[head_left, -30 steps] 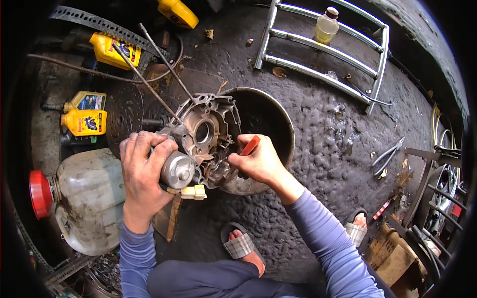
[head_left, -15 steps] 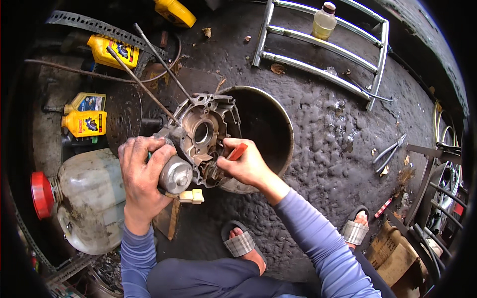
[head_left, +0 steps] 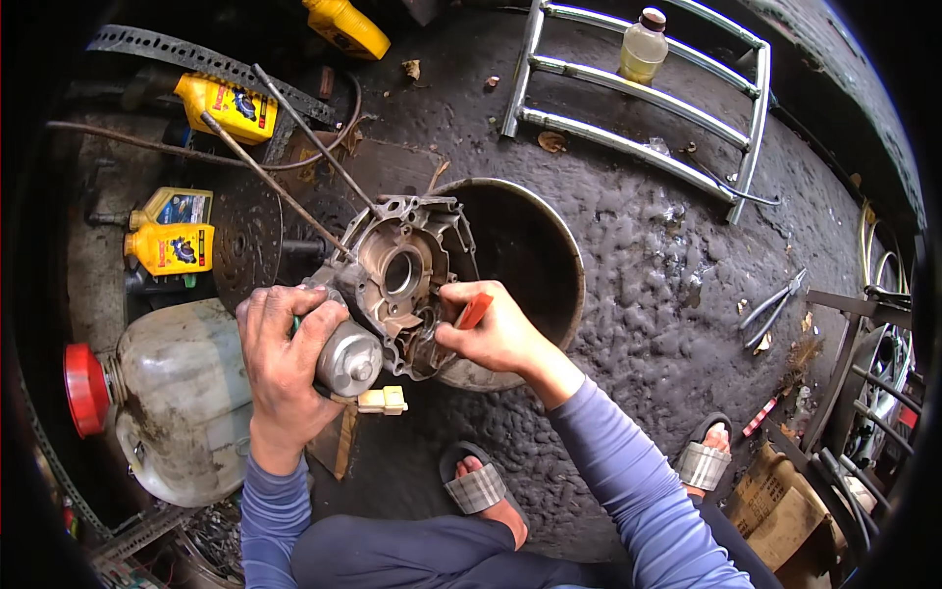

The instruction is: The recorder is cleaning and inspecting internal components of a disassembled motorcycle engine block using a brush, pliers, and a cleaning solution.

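A grey metal engine crankcase half [head_left: 381, 253], with two long rusty studs [head_left: 312, 137] rising from it, is tilted over the near left rim of a dark round metal tub [head_left: 577, 263]. My left hand [head_left: 285, 358] is closed round the silvery cylindrical motor [head_left: 350, 363] at the case's near left side. Below that motor hangs a cream plastic plug connector [head_left: 381, 401]. In a pinch, my right hand [head_left: 505, 339] holds a red-handled tool [head_left: 475, 311] against the lower right inside of the case. My fingers and the case hide its working end.
A big cloudy plastic jug [head_left: 182, 393] with a red cap stands at left, with yellow oil bottles [head_left: 177, 247] beyond it. On the dark floor lie a chrome rack [head_left: 638, 90] holding a small bottle [head_left: 643, 49], and pliers [head_left: 775, 306]. Cardboard [head_left: 775, 501] is at lower right.
The whole view has shifted slightly. Both hands keep their grips on the motor and the red-handled tool; the right hand and the tool have tilted a little within the case.
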The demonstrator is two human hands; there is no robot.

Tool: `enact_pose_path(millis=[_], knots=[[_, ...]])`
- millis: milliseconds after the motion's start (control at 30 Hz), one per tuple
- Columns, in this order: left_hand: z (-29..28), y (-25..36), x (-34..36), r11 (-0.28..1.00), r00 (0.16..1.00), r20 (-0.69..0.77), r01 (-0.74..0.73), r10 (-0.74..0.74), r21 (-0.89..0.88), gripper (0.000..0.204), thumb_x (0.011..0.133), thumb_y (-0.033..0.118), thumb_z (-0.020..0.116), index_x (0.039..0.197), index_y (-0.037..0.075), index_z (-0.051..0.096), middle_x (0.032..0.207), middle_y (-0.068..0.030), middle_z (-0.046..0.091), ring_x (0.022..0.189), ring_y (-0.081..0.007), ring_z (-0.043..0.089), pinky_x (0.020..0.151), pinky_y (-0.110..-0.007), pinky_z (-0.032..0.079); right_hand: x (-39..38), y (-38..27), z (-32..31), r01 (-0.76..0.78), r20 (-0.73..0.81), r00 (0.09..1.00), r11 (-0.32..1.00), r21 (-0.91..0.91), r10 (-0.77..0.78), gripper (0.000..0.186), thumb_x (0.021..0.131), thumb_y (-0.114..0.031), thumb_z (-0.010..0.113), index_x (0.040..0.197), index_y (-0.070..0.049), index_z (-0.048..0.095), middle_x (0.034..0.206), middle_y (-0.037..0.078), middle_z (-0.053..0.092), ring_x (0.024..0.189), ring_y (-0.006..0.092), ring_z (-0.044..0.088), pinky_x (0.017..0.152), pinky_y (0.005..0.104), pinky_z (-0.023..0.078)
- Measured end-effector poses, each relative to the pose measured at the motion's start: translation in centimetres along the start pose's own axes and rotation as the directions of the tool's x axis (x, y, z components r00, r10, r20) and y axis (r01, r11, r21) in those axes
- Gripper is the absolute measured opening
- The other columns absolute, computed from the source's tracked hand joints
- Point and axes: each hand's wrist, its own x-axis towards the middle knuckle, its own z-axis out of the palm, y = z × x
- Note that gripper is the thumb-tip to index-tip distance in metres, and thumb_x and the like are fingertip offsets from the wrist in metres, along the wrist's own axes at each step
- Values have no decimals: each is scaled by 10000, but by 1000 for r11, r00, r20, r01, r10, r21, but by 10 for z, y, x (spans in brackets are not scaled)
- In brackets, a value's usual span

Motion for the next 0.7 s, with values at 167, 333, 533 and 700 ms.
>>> enact_pose_path(millis=[167, 333, 533, 700], knots=[[2, -2, 0, 1000, 1000, -4, -15, 15, -13, 496, 592, 244, 836, 1027, 74, 669, 1033, -117, 606, 955, -323, 576, 841, -455, 414, -4, 6, -1, 55, -50, 997, 998, 4, -55, 222, 744, -53, 690, 747, 32, 486, 644, 101, 473, 637, 116, 472, 603, 341, 437], [2, -3, 1, 999, 1000, -15, -15, 15, -32, 440, 601, 183, 797, 995, 59, 646, 1023, -146, 598, 938, -343, 567, 845, -459, 423, 0, 17, 3, 68, -66, 996, 992, 109, -62, 221, 741, -50, 710, 765, 38, 509, 685, 118, 505, 645, 139, 491, 605, 342, 441], [1, -4, -3, 999, 999, -2, -32, 32, -19, 470, 584, 194, 807, 1007, 65, 651, 1024, -142, 596, 936, -344, 566, 841, -458, 425, -8, -6, -19, 86, -136, 986, 994, -70, -94, 225, 759, -52, 731, 752, 25, 520, 672, 122, 525, 618, 155, 537, 586, 342, 450], [2, -6, -3, 999, 999, 7, -47, 47, -7, 496, 599, 281, 843, 1024, 92, 670, 1043, -118, 605, 960, -329, 580, 841, -460, 413, -20, 0, -9, 34, -115, 993, 998, -50, -40, 204, 763, -53, 714, 780, 32, 530, 725, 110, 548, 678, 187, 561, 641, 343, 468]])
